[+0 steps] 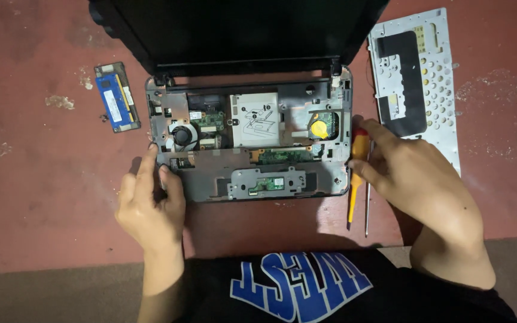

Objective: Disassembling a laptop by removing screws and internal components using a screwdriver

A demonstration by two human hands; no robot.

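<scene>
An opened small laptop (210, 185) lies on a red floor, keyboard removed, its circuit boards, fan (182, 136) and yellow coin battery (319, 128) exposed. Its dark screen (234, 30) stands tilted back at the top. My left hand (151, 203) rests at the chassis's left front corner, fingertips touching its edge. My right hand (414, 173) lies at the chassis's right edge, fingers on a red-and-yellow-handled screwdriver (357, 173) lying beside the laptop. A second thin metal shaft (367, 206) lies parallel to the screwdriver.
A blue memory module (115, 97) lies on the floor left of the laptop. A silver keyboard backplate (417, 78), face down, sits to the right. My dark shirt with blue print (300, 287) fills the bottom edge.
</scene>
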